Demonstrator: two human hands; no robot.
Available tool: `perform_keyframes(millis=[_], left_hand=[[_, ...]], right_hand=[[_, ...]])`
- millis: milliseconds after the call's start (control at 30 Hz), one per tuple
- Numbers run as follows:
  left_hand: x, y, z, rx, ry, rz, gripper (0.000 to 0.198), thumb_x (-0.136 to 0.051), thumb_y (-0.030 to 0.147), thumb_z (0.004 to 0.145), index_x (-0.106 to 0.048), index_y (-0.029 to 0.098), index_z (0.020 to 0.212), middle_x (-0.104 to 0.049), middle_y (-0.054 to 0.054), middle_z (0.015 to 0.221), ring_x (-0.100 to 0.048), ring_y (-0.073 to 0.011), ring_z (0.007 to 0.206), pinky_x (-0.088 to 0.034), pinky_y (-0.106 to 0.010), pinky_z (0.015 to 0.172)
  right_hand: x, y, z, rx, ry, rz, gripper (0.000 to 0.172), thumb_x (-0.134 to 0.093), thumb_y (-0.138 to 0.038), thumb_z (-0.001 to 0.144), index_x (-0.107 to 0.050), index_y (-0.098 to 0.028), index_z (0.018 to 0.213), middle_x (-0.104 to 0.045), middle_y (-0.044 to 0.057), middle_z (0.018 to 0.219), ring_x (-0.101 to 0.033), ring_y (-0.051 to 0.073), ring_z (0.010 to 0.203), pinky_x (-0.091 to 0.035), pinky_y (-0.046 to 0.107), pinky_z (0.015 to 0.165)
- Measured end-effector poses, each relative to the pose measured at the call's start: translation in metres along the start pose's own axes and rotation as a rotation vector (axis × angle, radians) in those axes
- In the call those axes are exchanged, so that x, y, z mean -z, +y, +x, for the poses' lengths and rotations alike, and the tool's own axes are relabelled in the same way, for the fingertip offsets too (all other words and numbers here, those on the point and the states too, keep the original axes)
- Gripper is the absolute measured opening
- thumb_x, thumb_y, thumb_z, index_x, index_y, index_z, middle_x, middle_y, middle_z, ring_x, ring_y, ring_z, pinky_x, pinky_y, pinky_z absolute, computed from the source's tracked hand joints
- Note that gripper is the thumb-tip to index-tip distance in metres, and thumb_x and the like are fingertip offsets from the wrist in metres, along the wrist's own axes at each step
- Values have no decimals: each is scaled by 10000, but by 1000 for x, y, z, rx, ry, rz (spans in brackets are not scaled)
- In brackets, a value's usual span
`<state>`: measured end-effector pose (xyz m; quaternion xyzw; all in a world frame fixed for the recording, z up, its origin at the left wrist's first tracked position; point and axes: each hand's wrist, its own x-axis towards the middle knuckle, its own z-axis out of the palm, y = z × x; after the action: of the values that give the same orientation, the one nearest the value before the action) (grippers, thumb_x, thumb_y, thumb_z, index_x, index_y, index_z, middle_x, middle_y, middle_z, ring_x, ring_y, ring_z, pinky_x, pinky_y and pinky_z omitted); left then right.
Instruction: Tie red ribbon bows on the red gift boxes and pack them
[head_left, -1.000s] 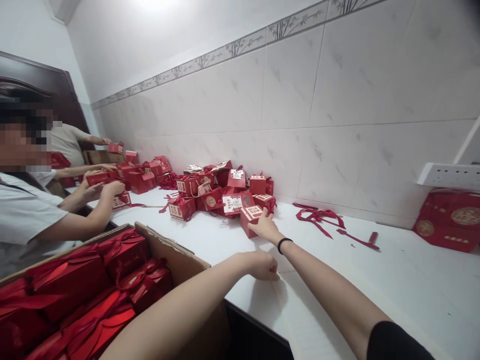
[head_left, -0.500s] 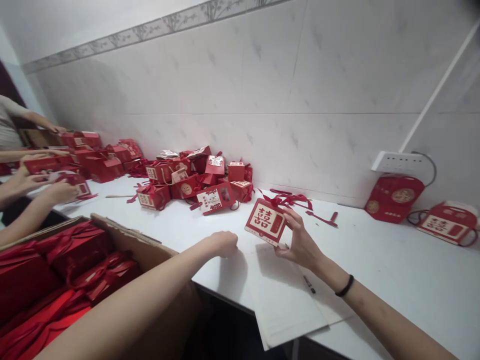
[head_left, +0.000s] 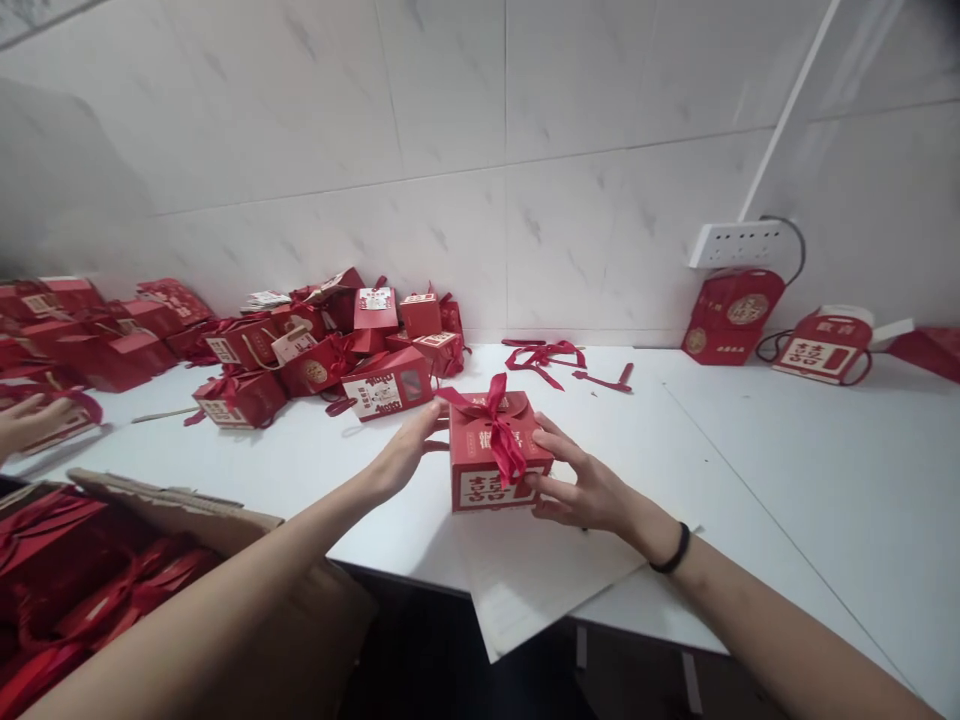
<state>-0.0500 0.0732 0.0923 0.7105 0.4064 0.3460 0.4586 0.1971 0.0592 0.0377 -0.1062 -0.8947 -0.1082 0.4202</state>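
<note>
A red gift box (head_left: 469, 455) with a ribbon bow (head_left: 501, 430) on top and gold and cream lettering is between my two hands, over the white sheets of paper (head_left: 517, 590) at the table's front. My left hand (head_left: 409, 447) grips its left side, the fingertips partly hidden behind it. On the right side, my right hand (head_left: 581, 478) has its fingers curled against the box, a black band (head_left: 673, 548) on the wrist. The box sits upright with its lid closed; whether its base touches the paper I cannot tell.
Several red gift boxes (head_left: 315, 375) are heaped against the wall. Loose red ribbons (head_left: 544, 357) lie behind my box. A cardboard carton (head_left: 180, 507) of boxes stands at the lower left, near another person's hand (head_left: 34, 425). Further right are two boxes below a power strip (head_left: 739, 243).
My left hand has come onto the box, which only my right hand held before. The box has turned from tilted to upright and moved slightly left. The view has swung right.
</note>
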Motion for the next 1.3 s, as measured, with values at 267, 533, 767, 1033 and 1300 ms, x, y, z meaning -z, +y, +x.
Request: perform_keyframes(millis=[267,533,767,1033,1300], left_hand=[[10,-1,-1,44,213,97,411,-315,461,839,-557,135,776,-395,53,391,-403,-114,414,-417,-302,601],[-8,10,-9,-162,24,421,304,-432,439,827,-561,188,941,-565,-50,982,-519,-190,933,-422,-331,814],[-46,23,-8,-179,38,497,204,-476,380,826,-554,192,808,-559,-34,918,-534,-177,883,-448,-330,786],[-55,11,-13,-255,-9,571,149,-597,320,761,-515,196,758,-533,-20,950,-522,-161,895,-442,-313,800],[-60,11,-12,-299,52,557,91,-541,220,791,-514,189,710,-551,-19,918,-533,-147,873,-444,-307,796]], right_hand=[[3,18,-17,-273,198,156,192,-443,-89,721,-497,-180,882,-409,128,1204,-443,275,1110,-481,443,827],[-5,8,-3,-724,237,459,255,-394,-343,899,-498,-173,740,-505,10,670,-482,138,600,-396,265,565],[7,0,4,-747,61,681,355,-448,-496,864,-484,-162,749,-478,8,696,-437,133,625,-356,254,586],[21,18,3,-934,-102,1253,501,-315,-558,871,-541,-137,718,-526,36,658,-486,154,604,-406,302,623],[25,16,5,-975,-347,1126,344,-549,-405,841,-515,-132,634,-506,-5,591,-497,107,556,-394,226,546]])
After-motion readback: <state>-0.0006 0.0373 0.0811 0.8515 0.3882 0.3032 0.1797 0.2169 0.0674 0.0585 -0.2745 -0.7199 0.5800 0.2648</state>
